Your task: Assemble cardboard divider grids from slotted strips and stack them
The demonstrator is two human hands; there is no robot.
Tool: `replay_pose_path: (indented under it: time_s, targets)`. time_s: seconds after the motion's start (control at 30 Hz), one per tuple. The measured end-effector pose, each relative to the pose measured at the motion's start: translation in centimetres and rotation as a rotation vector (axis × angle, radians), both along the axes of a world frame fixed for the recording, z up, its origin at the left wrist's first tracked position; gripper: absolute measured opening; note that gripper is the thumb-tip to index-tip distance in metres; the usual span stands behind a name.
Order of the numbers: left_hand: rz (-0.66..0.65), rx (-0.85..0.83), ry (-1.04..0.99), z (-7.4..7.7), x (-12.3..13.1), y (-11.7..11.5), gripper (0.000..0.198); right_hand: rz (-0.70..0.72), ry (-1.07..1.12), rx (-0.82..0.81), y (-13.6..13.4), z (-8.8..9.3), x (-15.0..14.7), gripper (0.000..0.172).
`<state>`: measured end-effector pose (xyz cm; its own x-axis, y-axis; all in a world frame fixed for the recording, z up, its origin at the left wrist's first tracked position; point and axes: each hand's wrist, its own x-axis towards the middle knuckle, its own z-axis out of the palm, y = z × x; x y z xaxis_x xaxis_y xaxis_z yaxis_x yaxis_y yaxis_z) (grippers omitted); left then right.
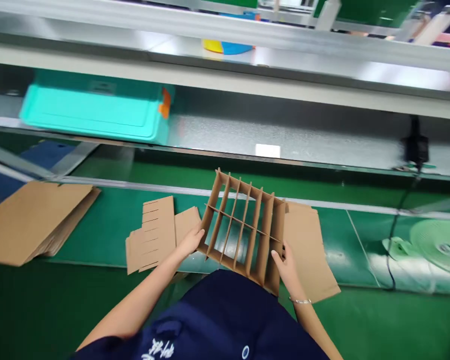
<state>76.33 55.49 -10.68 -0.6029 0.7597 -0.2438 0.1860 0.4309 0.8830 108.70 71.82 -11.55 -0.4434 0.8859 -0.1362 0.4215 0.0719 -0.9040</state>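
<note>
You hold the brown cardboard grid [257, 215] in both hands, above the front edge of the green bench [112, 220], tilted with its open cells facing you. Its parallel slats interlock with crosswise strips; short slat ends project past the far strip. Your left hand [190, 241] grasps the near left corner; your right hand [287, 267] grips the right side. To the left, slotted cardboard pieces [157, 230] lie near the bench's front edge, and a sheet stack [37, 220] occupies its left end. To the right, cardboard sheets [307, 250] lie partly covered by the grid and extend over the front edge. Further right, a black cable [395, 225] crosses the bench beside a pale green reel [442, 245]. Beyond the rear edge, a shelf [303, 130] carries a teal box [93, 110].
</note>
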Motion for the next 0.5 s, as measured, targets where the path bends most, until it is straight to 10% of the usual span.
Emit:
replay_pose_path:
  time_s: [0.27, 0.5]
  targets:
    - [0.336, -0.027, 0.098, 3.7, -0.5, -8.9, 0.050, 0.317, 0.007, 0.005, 4.6, 1.3, -8.9, 0.075]
    - [0.899, 0.045, -0.029, 4.4, -1.9, -22.7, 0.053, 0.864, 0.118, 0.023, -3.1, 3.5, -27.1, 0.074]
